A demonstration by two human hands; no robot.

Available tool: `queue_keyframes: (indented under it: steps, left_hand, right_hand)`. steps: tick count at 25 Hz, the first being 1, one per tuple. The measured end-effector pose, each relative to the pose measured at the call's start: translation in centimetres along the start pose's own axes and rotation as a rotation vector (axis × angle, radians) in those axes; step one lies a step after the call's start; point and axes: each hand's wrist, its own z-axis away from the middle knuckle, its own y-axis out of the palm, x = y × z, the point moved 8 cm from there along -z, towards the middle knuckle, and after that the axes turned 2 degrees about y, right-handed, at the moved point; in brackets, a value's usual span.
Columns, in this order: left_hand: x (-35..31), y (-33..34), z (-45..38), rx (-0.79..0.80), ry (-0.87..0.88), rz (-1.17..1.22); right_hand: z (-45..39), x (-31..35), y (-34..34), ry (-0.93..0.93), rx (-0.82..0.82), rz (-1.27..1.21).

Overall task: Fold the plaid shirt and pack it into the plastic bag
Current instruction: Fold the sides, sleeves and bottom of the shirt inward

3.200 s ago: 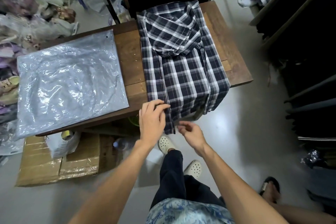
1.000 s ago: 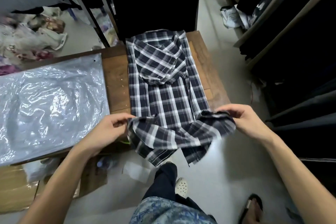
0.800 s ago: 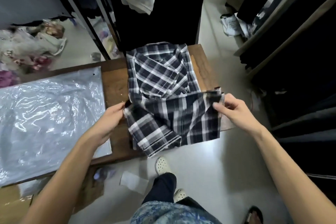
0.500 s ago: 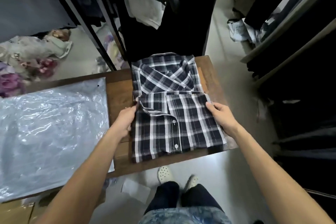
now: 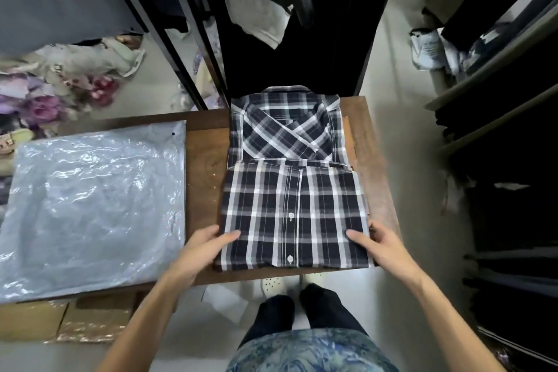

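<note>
The shirt (image 5: 294, 208) is a plaid of dark navy, almost black, crossed with white and grey stripes, and it has small white buttons down its front band. The table (image 5: 205, 172) under it is dark reddish-brown wood. Left of the shirt, the plastic bag (image 5: 90, 208) is clear with a pale blue-grey cast and white glints. Below the table edge, the cardboard boxes (image 5: 69, 322) are tan. Beyond the table to the left, the heap of clothes (image 5: 60, 90) shows purple, pink and cream florals. Near the shirt's front edge, the trousers (image 5: 302, 317) are black, the shoes (image 5: 273, 285) off-white, the floor (image 5: 401, 118) pale grey.
</note>
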Motion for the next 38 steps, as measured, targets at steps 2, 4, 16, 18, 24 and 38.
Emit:
queue_keyframes:
  steps: [2,4,16,18,24,38]
  left_hand:
    - [0.3,1.4,1.4,0.017,0.081,0.013]
    - [0.0,2.3,2.6,-0.011,0.161,0.027]
    - [2.6,3.1,4.2,-0.179,0.219,-0.15]
    - [3.1,3.3,4.0,-0.238,0.198,-0.231]
    - [3.7,2.8,4.4,-0.345,0.21,-0.173]
    - [4.2,2.6,2.5,-0.286,0.112,0.094]
  right_hand:
    - [0.8,-0.7,0.4,-0.062,0.013,0.003]
    - [1.2,-0.9,0.6,-0.123,-0.057,0.043]
    - [4.7,1.0,-0.4,-0.274,-0.603,0.789]
    - [5.0,0.5,-0.6,-0.218,-0.628,0.812]
    - [4.9,0.7,-0.4,-0.201,-0.675,0.738]
    - [-0.1,2.2,-2.4,-0.101,-0.432,0.235]
